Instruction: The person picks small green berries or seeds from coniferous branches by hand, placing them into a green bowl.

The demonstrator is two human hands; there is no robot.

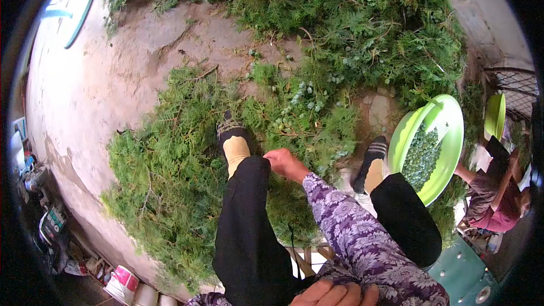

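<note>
I sit with both legs in black trousers stretched over a heap of cut green cypress-like branches (170, 175) on concrete ground. My right hand (286, 164), on an arm in a purple flowered sleeve, reaches between my knees into the branches with its fingers bunched on the greenery. My left hand (331, 294) shows only at the bottom edge, fingers curled against the sleeve; whether it holds anything is hidden. A lime-green basin (453, 130) of small green berries stands beside my right foot (371, 164).
More branches (362, 28) are piled at the far side. Another person (498, 198) in a maroon top crouches at the right by a second green basin (494, 116) and a wire mesh (518, 88). Buckets (122, 283) stand at the bottom left.
</note>
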